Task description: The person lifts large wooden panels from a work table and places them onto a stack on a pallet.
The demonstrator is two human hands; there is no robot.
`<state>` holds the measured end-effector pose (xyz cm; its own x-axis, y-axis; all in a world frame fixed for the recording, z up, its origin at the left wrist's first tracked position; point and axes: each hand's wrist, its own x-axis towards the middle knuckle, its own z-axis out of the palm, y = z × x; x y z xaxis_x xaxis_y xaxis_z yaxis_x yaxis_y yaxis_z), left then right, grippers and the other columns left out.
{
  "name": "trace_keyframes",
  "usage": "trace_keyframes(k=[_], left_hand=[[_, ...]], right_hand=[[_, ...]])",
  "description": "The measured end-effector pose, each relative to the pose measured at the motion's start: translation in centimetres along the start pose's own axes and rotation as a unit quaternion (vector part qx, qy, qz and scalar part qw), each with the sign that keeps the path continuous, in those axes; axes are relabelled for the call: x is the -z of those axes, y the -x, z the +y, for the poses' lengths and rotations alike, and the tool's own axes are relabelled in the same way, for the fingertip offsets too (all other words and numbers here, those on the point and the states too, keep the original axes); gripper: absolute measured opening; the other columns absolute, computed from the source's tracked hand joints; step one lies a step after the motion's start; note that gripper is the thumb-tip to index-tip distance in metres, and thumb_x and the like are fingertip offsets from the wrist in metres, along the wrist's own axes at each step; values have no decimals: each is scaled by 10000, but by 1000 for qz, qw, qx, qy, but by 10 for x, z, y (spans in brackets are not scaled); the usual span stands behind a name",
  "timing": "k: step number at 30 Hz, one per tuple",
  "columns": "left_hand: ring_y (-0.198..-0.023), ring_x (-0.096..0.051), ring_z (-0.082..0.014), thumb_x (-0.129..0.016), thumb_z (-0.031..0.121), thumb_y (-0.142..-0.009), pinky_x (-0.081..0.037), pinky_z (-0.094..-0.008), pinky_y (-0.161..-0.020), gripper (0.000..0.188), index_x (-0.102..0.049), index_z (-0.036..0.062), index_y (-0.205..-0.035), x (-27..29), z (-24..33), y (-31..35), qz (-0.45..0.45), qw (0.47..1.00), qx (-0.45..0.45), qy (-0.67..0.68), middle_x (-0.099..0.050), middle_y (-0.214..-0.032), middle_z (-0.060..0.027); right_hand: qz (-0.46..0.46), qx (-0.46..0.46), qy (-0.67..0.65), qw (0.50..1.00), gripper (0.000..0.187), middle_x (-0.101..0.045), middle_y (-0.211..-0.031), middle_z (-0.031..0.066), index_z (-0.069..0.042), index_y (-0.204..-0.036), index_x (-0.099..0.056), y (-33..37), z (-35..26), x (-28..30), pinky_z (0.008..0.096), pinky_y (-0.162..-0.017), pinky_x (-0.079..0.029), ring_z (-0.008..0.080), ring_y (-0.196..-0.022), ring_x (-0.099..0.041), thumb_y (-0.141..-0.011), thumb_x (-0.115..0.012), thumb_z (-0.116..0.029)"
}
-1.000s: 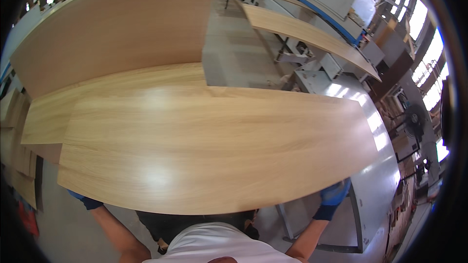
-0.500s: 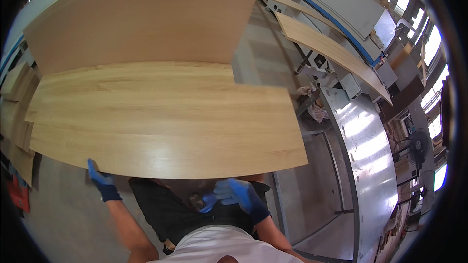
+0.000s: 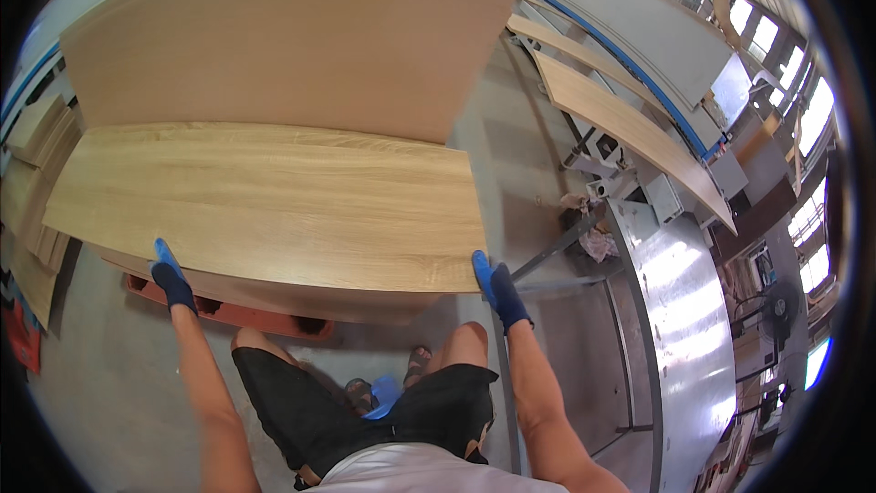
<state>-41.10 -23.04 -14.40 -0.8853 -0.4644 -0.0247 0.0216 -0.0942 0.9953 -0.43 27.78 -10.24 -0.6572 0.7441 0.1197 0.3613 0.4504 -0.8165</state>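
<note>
A long wood-grain board (image 3: 274, 210) lies flat on top of a stack of boards (image 3: 265, 297) in front of me. My left hand (image 3: 171, 276), in a blue glove with a dark cuff, is at its front edge, left of centre. One blue fingertip rests over the top face; the other fingers are largely hidden. At the board's right front corner, my right hand (image 3: 497, 285), gloved the same way, is closed against the end. Part of its grip is out of sight. Behind the board stands a broad brown panel (image 3: 292, 46), upright.
Under the stack is a red pallet (image 3: 246, 315). A shiny metal table (image 3: 680, 310) stands at my right, with long boards on a machine (image 3: 630, 110) beyond. Stacked pieces (image 3: 41, 164) sit at far left. Something blue (image 3: 383, 397) lies by my feet.
The wood-grain board has shifted left, its right end no longer jutting out past the stack. My right hand has gone from above my lap to the board's right front corner.
</note>
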Motion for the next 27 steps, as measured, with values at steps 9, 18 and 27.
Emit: trace_keyframes(k=[9,18,27], left_hand=[[-622,-508,-224,-444,539,-850,-409,-389,-617,665,-601,-106,-803,11,21,-82,37,946,-45,-319,-596,-660,-101],[-613,-493,-175,-464,564,-826,-399,-312,-588,571,-596,11,-873,12,26,-69,0,988,37,-147,-568,-733,-83],[-555,-436,-124,-438,477,-852,-336,-282,-484,294,-473,216,-721,42,-21,129,-299,913,241,138,-452,-612,28]], right_hand=[[-1,47,74,996,410,-570,-743,294,60,-824,-586,-3,-88,-53,461,-662,-436,449,-751,-546,-892,-426,-311],[1,30,19,999,403,-577,-767,288,51,-861,-587,-2,-91,-55,421,-673,-445,427,-797,-557,-893,-432,-320],[-48,-30,-735,676,652,-379,-1303,151,-78,-1281,-345,-36,-58,26,447,-979,-310,299,-1175,-385,-838,-469,-540]])
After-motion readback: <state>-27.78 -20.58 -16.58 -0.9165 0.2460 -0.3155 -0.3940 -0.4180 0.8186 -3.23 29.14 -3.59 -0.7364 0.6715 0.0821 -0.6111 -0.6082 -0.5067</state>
